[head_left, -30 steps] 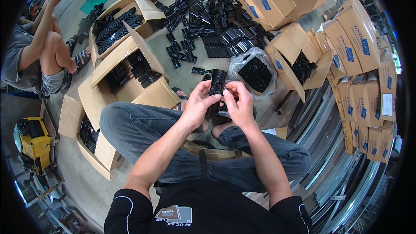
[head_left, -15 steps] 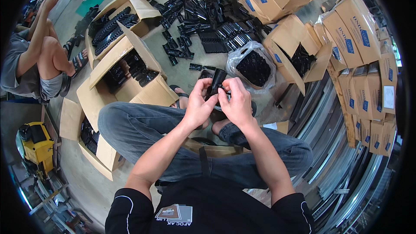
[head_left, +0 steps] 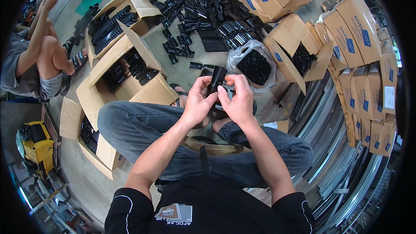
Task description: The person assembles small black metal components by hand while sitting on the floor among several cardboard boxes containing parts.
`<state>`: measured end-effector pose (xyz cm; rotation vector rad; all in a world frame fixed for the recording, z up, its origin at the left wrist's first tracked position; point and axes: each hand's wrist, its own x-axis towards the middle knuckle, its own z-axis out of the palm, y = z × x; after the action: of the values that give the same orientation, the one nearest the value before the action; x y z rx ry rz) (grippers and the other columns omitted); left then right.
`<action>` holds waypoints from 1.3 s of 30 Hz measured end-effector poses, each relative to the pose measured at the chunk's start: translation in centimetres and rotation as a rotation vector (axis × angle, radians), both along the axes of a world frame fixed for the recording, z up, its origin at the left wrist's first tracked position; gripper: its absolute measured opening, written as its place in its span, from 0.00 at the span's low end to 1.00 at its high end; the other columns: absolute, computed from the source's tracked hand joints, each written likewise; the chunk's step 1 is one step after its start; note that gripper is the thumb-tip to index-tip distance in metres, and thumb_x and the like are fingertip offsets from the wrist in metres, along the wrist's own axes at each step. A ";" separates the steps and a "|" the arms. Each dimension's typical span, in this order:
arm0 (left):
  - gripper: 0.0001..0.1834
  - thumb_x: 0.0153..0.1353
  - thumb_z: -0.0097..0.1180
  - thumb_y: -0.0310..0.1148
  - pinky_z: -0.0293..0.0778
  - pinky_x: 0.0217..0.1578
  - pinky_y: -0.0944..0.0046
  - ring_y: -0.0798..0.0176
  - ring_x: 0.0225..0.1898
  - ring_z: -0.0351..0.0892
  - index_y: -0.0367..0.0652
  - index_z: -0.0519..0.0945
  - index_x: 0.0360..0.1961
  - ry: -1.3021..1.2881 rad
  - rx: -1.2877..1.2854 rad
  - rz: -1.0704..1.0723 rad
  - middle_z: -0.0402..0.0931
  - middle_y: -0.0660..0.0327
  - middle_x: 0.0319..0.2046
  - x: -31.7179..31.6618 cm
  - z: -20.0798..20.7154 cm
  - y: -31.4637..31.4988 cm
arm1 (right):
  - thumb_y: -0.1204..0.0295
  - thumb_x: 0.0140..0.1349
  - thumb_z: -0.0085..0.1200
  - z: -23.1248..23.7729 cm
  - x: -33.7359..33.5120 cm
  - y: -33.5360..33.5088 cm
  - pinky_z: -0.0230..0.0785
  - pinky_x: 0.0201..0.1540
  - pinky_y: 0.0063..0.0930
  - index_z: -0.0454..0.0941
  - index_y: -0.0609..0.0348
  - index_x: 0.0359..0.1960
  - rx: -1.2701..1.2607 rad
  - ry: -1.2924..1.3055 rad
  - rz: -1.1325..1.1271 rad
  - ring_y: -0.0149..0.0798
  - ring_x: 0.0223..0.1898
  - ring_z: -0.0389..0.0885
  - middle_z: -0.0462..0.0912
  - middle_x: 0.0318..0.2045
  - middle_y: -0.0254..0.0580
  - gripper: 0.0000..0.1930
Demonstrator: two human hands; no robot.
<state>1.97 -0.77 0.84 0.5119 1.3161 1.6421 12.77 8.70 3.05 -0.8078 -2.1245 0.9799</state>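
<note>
Between my raised knees, a black tubular part, shiny and slightly tilted, is held up in front of me. My left hand is closed around its left side, thumb and fingers pressing on it. On the other side my right hand is closed, its thumb against the part near the lower end. A small dark bit shows between the right thumb and forefinger, too small to make out. Just beyond my hands lies another black part on the floor. A clear plastic bag of small black pieces stands to their right.
Open cartons of black parts stand at left, including a near carton. A large heap of black parts covers the floor ahead. Stacked cartons and long metal profiles fill the right. Another person sits far left, near a yellow machine.
The black tubular part has shifted up slightly and leans a little more to the right. My right fingers have moved slightly outward. The other things stay in place.
</note>
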 end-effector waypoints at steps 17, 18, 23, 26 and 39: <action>0.23 0.62 0.57 0.19 0.72 0.55 0.67 0.68 0.54 0.73 0.34 0.68 0.58 -0.033 -0.019 -0.044 0.73 0.59 0.52 -0.1 -0.7 -0.1 | 0.76 0.53 0.65 -0.9 0.3 0.3 0.72 0.33 0.34 0.76 0.64 0.41 0.113 -0.036 0.060 0.45 0.34 0.81 0.79 0.35 0.47 0.15; 0.24 0.62 0.58 0.21 0.70 0.58 0.66 0.68 0.56 0.72 0.35 0.68 0.59 -0.034 -0.023 -0.049 0.72 0.59 0.54 -0.2 -1.0 -0.2 | 0.76 0.53 0.65 -0.5 0.2 0.1 0.72 0.33 0.34 0.76 0.64 0.41 0.112 -0.036 0.061 0.45 0.34 0.81 0.79 0.35 0.47 0.15; 0.23 0.62 0.57 0.21 0.70 0.58 0.66 0.68 0.55 0.73 0.35 0.68 0.59 -0.012 -0.025 -0.055 0.73 0.59 0.53 -0.2 -0.6 -0.1 | 0.74 0.53 0.64 0.0 0.1 -0.1 0.76 0.35 0.40 0.74 0.61 0.43 0.073 -0.038 -0.029 0.48 0.35 0.83 0.79 0.36 0.48 0.17; 0.23 0.62 0.57 0.20 0.70 0.57 0.65 0.67 0.53 0.74 0.35 0.68 0.58 -0.063 -0.031 -0.028 0.73 0.59 0.52 -0.4 -0.8 -0.1 | 0.78 0.52 0.64 -0.1 0.1 0.0 0.73 0.33 0.34 0.76 0.64 0.40 0.064 -0.025 -0.024 0.43 0.32 0.81 0.79 0.33 0.47 0.14; 0.16 0.72 0.46 0.29 0.73 0.54 0.63 0.67 0.50 0.76 0.39 0.67 0.59 -0.272 0.029 0.171 0.76 0.59 0.47 -0.7 -2.0 0.2 | 0.67 0.54 0.68 -1.3 -0.5 -2.5 0.77 0.36 0.36 0.76 0.62 0.43 -0.344 -0.250 0.050 0.44 0.32 0.86 0.85 0.32 0.46 0.18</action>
<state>1.24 -0.59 -1.18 0.1870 1.1605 1.8016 12.24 6.22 1.71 -1.0975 -2.2233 1.3564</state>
